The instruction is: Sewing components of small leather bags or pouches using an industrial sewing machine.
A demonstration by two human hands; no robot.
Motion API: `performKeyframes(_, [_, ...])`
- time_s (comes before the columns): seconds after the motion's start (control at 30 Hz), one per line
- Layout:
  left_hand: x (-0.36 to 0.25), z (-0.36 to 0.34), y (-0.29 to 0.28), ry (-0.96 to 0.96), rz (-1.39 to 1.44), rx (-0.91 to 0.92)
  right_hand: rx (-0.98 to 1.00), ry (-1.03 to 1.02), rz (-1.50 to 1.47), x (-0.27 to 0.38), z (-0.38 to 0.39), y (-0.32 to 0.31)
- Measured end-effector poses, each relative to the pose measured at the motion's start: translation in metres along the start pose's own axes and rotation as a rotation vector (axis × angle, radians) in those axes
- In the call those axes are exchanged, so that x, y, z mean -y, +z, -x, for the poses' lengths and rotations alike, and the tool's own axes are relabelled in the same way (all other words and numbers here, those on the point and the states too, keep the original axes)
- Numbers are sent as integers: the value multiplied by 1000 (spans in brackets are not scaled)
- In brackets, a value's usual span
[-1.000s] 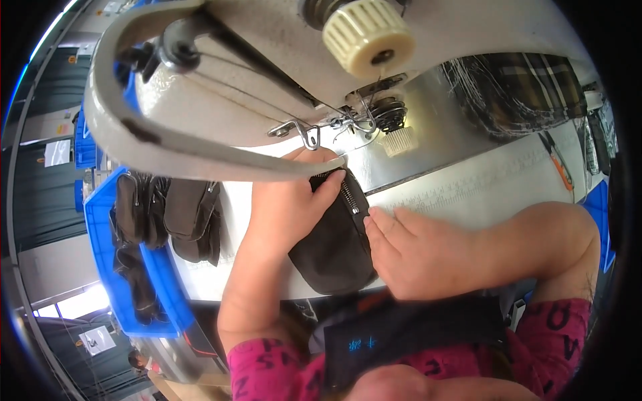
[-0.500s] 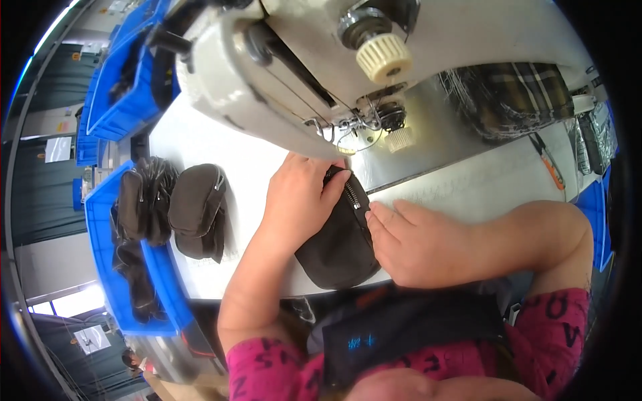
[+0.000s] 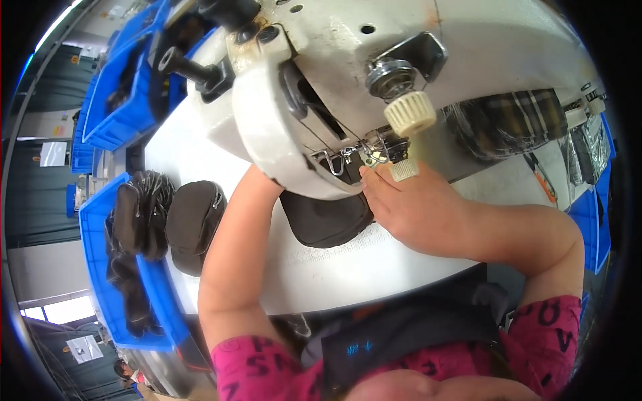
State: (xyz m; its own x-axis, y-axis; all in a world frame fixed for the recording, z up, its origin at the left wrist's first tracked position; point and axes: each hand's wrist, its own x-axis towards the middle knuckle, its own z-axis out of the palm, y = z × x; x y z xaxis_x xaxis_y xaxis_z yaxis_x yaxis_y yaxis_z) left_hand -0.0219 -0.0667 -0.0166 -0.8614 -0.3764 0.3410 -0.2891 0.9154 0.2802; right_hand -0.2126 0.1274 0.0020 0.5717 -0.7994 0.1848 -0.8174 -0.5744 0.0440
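A black zippered pouch [image 3: 328, 217] lies under the head of a white sewing machine [image 3: 267, 127], its far part hidden by the machine. My right hand [image 3: 418, 210] grips the pouch's right edge, fingers pressed together close to the needle area. Of my left hand [image 3: 262, 182] only the wrist end shows; the machine head covers its fingers, on the pouch's left side. Two black pouches [image 3: 194, 217] stand stacked on the white table [image 3: 334, 277], left of my left forearm.
A blue bin [image 3: 97, 267] with several black pouches stands at the left edge. Further blue bins [image 3: 117, 100] are behind it. Orange-handled snips [image 3: 545, 180] lie at the right, near a plastic-wrapped plaid bundle [image 3: 508, 123] beside the machine.
Both hands and the pouch have moved away from me, under the machine head. My left hand and the pouch's zipper, seen before, are now hidden. The view has also shifted.
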Motion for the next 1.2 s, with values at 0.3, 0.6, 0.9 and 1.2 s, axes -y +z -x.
performKeyframes(0.3, [2,-5,-2,33,-62,-105,-244,40,-52,-3,-8,14])
performKeyframes(0.6, [-74,35,-42,-202,63,61,-256,83,12,-4,-6,14])
performKeyframes(0.9, [-95,41,-18,-87,-23,-5,-166,218,-118,2,0,17])
performKeyframes(1.2, [-102,42,-18,-99,-81,47,-157,146,-117,5,5,17])
